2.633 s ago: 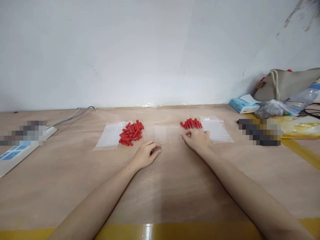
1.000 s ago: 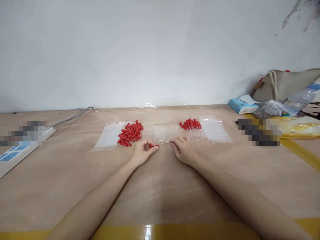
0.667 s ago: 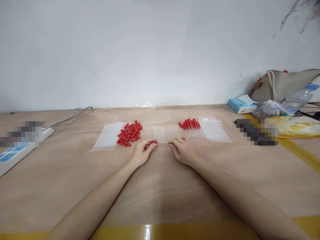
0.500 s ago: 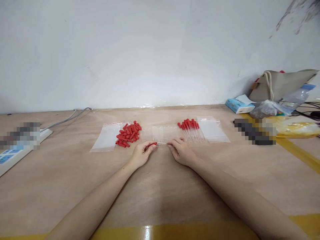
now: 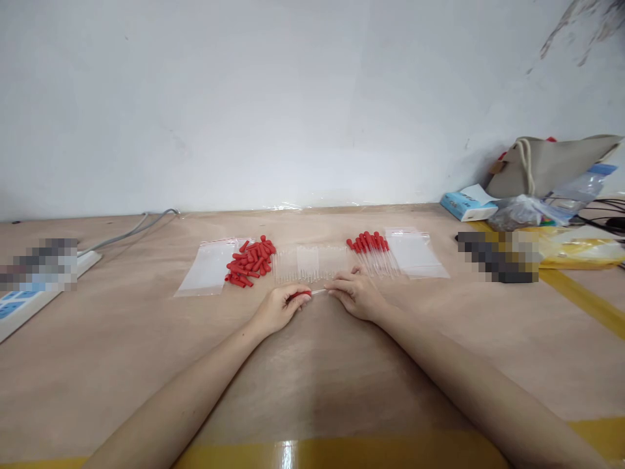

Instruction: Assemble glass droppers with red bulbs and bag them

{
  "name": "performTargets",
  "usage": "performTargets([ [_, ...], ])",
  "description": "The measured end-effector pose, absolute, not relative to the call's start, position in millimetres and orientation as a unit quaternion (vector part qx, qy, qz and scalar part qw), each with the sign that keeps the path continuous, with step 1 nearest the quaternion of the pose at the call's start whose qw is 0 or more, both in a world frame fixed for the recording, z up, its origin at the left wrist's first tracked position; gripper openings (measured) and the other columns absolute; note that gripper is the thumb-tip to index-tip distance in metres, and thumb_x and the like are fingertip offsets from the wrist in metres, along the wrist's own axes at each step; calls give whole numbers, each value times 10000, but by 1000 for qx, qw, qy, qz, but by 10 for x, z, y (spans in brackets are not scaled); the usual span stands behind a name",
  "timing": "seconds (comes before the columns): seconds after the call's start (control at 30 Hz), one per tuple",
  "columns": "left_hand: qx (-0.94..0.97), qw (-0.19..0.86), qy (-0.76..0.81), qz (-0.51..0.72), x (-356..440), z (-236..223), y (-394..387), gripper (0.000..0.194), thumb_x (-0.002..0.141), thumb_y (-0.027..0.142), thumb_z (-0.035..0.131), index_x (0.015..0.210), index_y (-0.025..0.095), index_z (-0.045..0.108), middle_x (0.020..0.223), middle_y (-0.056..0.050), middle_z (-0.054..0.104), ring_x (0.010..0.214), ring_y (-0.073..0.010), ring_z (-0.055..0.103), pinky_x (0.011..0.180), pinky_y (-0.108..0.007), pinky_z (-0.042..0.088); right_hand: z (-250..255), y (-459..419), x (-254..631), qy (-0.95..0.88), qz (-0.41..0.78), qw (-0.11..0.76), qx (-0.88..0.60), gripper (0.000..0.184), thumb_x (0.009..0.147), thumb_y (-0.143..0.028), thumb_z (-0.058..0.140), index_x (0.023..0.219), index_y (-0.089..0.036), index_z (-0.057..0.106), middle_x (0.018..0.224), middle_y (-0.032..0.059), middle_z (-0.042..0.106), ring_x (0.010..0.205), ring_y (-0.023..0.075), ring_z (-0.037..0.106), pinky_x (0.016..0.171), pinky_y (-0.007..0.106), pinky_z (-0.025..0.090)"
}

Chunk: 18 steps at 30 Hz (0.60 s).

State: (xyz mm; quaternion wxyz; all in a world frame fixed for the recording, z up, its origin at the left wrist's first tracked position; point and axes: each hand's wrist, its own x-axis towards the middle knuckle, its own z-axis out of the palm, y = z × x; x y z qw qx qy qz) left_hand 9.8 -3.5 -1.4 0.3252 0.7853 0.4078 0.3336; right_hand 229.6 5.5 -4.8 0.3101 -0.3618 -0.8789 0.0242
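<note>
Left hand pinches a red bulb; right hand, just apart, grips a clear tube, its end at the bulb, perhaps inside. Both near of the tube row; bulb pile left, capped tubes right.

The pale wall, bearing dark stains upper right, stands behind a wood-grained surface marked with yellow strips.

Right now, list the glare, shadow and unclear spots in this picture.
In the head view, glare whitens part of the yellow strip; same view, a shadow darkens the table right of centre; same view, the clear tubes barely stand out, and pixelation hides part of the power strip.
</note>
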Motion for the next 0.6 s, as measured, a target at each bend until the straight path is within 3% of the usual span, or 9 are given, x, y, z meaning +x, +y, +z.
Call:
performTargets([
  [0.6, 829, 251, 403, 296, 104, 42, -57, 185, 823, 324, 501, 824, 174, 610, 732, 1, 595, 662, -112, 530, 614, -207, 414, 3, -45, 2180, -883, -37, 282, -373, 257, 859, -233, 377, 768, -174, 611, 662, 8, 590, 559, 96, 419, 670, 302, 188],
])
